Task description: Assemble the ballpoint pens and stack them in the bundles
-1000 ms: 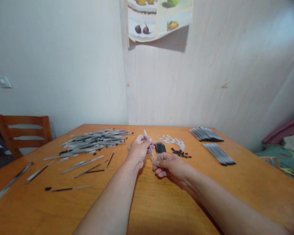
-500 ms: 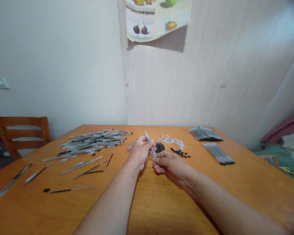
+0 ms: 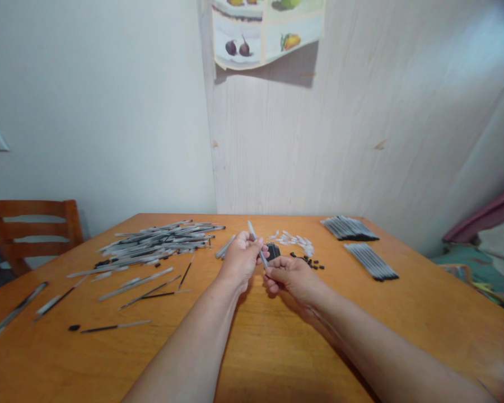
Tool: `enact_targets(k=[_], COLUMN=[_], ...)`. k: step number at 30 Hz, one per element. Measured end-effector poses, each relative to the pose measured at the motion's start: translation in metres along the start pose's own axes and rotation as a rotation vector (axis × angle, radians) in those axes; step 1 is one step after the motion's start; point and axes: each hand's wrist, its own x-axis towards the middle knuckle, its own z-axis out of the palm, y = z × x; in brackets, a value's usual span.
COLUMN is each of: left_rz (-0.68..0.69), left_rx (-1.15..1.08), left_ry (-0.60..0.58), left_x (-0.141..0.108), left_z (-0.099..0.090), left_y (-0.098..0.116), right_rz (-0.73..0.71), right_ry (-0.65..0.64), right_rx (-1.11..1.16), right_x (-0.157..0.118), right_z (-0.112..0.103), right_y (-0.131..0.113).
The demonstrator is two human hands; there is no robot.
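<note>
Slanting over the table middle is a pale translucent pen (image 3: pixel 251 228). My left hand (image 3: pixel 243 258) is closed around its middle with the thumb on top. Down at its lower end, my right hand (image 3: pixel 292 280) pinches with thumb and fingers; the fingers hide that tip, so any small part there cannot be made out. Just behind the hands lies a bundle of black refills (image 3: pixel 273 251). Small white caps (image 3: pixel 292 239) are scattered beyond it, with short black plugs (image 3: pixel 308 261) to the right. Several pale barrels (image 3: pixel 224 248) lie partly hidden behind my left hand.
A loose heap of pens (image 3: pixel 163 240) covers the table's left, with separate barrels and refills (image 3: pixel 105 328) in front. Two rows of pens lie on the right, one further back (image 3: pixel 348 228) and one nearer (image 3: pixel 372 262). A wooden chair (image 3: pixel 33 229) stands left.
The view has shifted slightly, so the table contents sit a little further left. Both hands keep their hold on the pen, with barely any movement between them.
</note>
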Motion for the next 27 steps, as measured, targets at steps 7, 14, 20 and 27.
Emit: enact_targets(k=[7, 14, 20, 27], left_rz=[0.006, 0.0, 0.008, -0.002], left_rx=[-0.032, -0.036, -0.058, -0.044], left_ry=[0.013, 0.006, -0.005, 0.016], left_x=[0.0005, -0.0019, -0.0033, -0.0023], left_z=[0.0022, 0.0039, 0.0047, 0.0046], left_y=[0.0004, 0.0028, 0.0048, 0.003], right_rz=[-0.027, -0.041, -0.084, -0.039], right_ry=[0.016, 0.026, 0.036, 0.0], right_rx=[-0.034, -0.061, -0.098, -0.092], right_x=[-0.0035, -0.003, -0.0016, -0.0003], right_z=[0.0012, -0.0002, -0.0016, -0.0025], right_y=[-0.008, -0.0067, -0.0066, -0.0067])
